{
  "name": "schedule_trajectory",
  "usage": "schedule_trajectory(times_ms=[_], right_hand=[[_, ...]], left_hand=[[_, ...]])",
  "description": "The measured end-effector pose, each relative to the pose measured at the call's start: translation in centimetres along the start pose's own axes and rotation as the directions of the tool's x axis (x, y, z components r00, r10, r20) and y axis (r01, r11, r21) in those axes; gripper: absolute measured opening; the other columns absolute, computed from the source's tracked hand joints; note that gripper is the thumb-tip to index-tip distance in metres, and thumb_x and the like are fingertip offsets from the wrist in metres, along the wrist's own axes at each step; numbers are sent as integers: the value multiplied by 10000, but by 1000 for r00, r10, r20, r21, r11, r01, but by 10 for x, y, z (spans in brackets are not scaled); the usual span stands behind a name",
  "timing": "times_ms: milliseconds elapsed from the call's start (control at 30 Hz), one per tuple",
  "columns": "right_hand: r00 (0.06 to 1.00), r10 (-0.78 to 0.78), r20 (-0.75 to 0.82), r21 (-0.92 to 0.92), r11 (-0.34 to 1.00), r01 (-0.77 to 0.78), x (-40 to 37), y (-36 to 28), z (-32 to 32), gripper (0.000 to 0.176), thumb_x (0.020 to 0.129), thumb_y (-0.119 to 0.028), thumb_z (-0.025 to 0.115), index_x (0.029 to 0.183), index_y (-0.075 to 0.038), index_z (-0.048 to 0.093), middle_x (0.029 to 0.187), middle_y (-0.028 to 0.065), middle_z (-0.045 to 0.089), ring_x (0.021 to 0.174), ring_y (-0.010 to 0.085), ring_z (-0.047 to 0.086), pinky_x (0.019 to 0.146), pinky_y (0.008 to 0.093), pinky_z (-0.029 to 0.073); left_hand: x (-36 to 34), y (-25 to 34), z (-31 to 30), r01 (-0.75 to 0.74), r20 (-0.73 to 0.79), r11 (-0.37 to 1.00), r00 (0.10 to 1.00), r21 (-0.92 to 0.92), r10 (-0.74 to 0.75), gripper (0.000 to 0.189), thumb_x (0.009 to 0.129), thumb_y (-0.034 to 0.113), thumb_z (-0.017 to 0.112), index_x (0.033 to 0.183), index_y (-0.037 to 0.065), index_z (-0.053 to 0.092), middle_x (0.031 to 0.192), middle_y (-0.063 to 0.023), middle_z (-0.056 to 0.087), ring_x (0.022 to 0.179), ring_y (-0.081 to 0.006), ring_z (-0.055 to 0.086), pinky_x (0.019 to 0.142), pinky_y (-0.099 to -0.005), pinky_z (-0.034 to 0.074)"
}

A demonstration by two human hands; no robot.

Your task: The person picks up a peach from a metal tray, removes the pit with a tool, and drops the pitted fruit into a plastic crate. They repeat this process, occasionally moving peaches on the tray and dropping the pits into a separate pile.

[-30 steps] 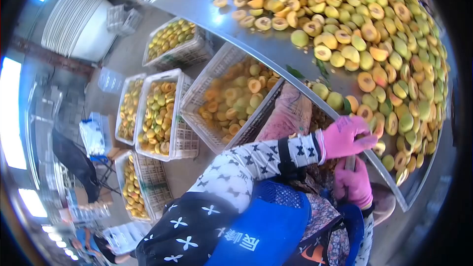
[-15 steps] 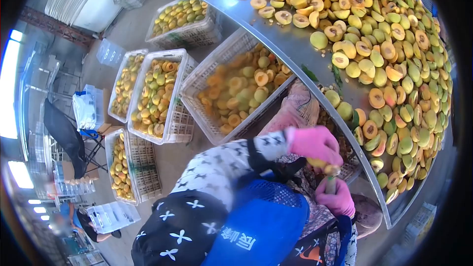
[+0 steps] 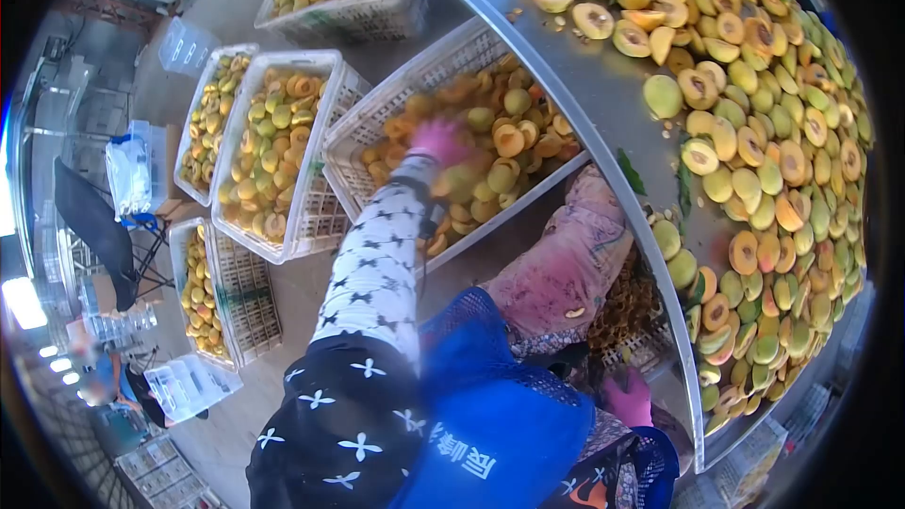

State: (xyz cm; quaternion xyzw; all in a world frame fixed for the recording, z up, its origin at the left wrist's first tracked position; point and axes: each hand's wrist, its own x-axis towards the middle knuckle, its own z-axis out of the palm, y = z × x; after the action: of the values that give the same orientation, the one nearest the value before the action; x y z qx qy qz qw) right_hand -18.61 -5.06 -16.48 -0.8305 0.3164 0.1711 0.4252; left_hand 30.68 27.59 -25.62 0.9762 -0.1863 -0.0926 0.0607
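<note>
My left hand (image 3: 438,139), in a pink glove, reaches into a large white plastic crate (image 3: 452,250) of yellow-fleshed peach halves (image 3: 509,139). Motion blurs its fingers and the fruit around it, so I cannot make out a hold. Low by my lap, my right hand (image 3: 630,398), also pink-gloved, is closed round a small hand tool (image 3: 611,360) with a greyish handle, whose working end does not show clearly. Beside that hand lies a basket of brown pits or scraps (image 3: 627,316), under the table edge.
A metal table (image 3: 603,99) on my right bears a heap of halved peaches (image 3: 754,170). Several more fruit-filled crates (image 3: 325,184) stand on the floor to the left. A folding chair (image 3: 99,236) and a person (image 3: 123,382) are farther off.
My left hand has moved from beside my right hand, where it held a peach piece at the tool, out over the crate. My right hand stays near my lap. The view has shifted.
</note>
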Motion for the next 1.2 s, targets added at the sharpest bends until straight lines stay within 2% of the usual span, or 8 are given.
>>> schedule_trajectory(times_ms=[200,400,533,633,900,1067,1133,1200], right_hand=[[983,150,104,-184,974,-129,26,-39,-2,536,838,-346,701,1195,32,574,1072,266,648,991,433,623,855,462,490],[954,281,101,-98,957,-272,31,-27,-9,462,837,-345,706,1135,-12,593,964,240,669,929,423,644,809,465,496],[952,304,45,-90,950,-299,35,-45,-10,433,839,-325,707,1126,-17,604,968,219,673,929,390,654,824,440,500],[985,-145,-90,-273,955,116,31,-8,-6,264,837,-192,687,1046,-49,614,778,48,622,598,117,576,569,305,491],[928,371,-32,-18,928,-371,31,-60,-8,353,841,-268,713,1075,-23,615,965,148,687,899,280,665,815,392,508],[912,403,-78,12,915,-403,15,-27,-9,378,846,-297,704,1089,-23,613,944,165,685,867,309,671,798,408,513],[926,370,-74,-79,924,-375,7,-23,-13,411,848,-332,696,1113,-30,611,971,194,685,897,349,673,811,429,514],[953,295,-75,-223,926,-304,8,-25,-9,453,849,-370,686,1150,-41,607,1007,228,683,944,396,669,832,456,515]], left_hand=[[-69,-2,9,-59,766,995,643,78,-22,531,738,538,696,1097,148,724,1295,-151,591,1269,-336,512,1021,-434,452],[-77,-110,21,435,84,848,898,-304,-431,849,777,628,700,1363,50,490,1305,-228,578,1202,-394,569,1023,-430,461],[10,-62,51,679,382,507,726,-531,-572,921,725,543,766,1438,71,425,1474,-247,395,1373,-387,398,1119,-442,366],[36,46,48,482,63,750,856,-453,-512,820,713,440,763,1402,108,466,1426,-224,421,1295,-390,464,1066,-442,415],[49,133,67,-423,-213,830,905,-365,367,558,766,431,715,1292,271,618,1365,-156,511,1193,-348,537,1037,-443,460],[87,5,22,-49,351,965,926,-259,141,779,714,485,779,1380,166,532,1426,-188,470,1205,-396,538,988,-469,485],[44,-46,39,-227,-57,972,973,-59,223,826,734,519,758,1422,157,480,1468,-220,416,1174,-417,563,998,-464,479],[2,-60,18,28,418,992,908,-124,27,842,748,545,738,1435,146,461,1503,-250,357,1271,-415,493,1050,-483,433]])
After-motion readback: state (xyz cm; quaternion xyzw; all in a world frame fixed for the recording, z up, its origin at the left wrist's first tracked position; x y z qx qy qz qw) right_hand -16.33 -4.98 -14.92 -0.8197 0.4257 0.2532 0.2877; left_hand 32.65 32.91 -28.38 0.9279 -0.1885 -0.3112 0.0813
